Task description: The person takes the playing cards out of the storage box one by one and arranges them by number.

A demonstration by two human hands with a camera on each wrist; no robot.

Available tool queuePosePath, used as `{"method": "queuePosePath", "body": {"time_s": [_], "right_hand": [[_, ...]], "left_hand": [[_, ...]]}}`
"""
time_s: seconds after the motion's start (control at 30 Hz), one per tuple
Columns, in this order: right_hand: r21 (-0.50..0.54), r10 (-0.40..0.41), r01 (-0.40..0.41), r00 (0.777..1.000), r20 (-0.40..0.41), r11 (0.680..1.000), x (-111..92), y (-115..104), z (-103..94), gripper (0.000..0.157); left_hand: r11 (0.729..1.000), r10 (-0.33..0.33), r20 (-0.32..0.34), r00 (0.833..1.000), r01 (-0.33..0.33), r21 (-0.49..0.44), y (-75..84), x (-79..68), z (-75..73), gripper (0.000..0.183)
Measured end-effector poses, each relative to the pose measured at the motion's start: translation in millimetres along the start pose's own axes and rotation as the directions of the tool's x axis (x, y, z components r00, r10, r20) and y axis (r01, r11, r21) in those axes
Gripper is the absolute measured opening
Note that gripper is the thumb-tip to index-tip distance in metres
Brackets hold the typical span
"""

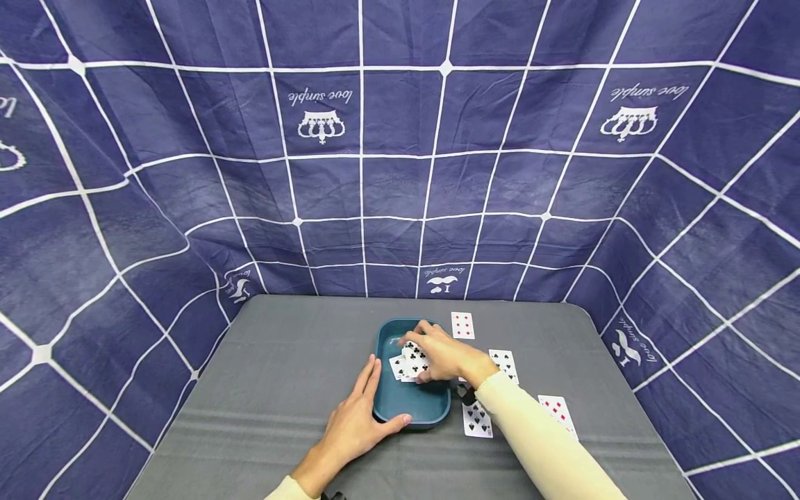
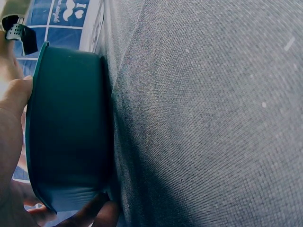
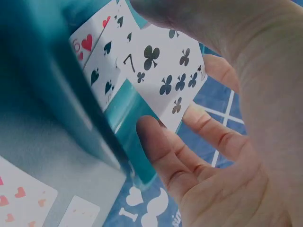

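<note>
A teal tray sits on the grey cloth. Inside it my right hand holds a seven of clubs, thumb on one side and fingers along the opposite edge. Partly beneath that card lie a spade card and a six of hearts. My left hand steadies the tray at its near left corner. Its straight fingers lie along the left side and its thumb touches the near rim; the left wrist view shows the tray's outer wall beside this hand.
Right of the tray, a six of diamonds, a spade card, another spade card and a red card lie face up. My right forearm partly covers some. A blue gridded curtain surrounds the table's back and sides.
</note>
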State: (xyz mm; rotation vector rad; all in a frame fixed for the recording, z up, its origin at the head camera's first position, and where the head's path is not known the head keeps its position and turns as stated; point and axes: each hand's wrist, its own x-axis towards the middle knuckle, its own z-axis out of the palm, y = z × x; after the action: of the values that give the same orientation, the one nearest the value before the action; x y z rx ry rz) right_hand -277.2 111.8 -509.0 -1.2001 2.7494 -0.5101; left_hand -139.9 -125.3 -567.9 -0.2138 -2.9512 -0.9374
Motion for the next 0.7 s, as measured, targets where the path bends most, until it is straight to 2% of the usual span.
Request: {"method": "queuePosePath", "body": {"time_s": [0.23, 0.4, 0.7], "right_hand": [[0.042, 0.038, -0.037, 0.999, -0.015, 0.998, -14, 9, -10.2, 0.084], [0.035, 0.043, -0.041, 0.998, -0.049, 0.999, -23, 18, -15.7, 0.083], [0.040, 0.067, -0.063, 0.992, -0.110, 0.997, -46, 33, -26.3, 0.063]], "left_hand": [[1.000, -0.002, 0.000, 1.000, 0.002, -0.005, -0.7, 0.2, 0.5, 0.131], [1.000, -0.007, -0.004, 1.000, 0.007, -0.003, -0.7, -0.1, 0.5, 0.131], [1.000, -0.022, 0.010, 1.000, 0.022, -0.007, 0.2, 0.1, 0.3, 0.132]]}}
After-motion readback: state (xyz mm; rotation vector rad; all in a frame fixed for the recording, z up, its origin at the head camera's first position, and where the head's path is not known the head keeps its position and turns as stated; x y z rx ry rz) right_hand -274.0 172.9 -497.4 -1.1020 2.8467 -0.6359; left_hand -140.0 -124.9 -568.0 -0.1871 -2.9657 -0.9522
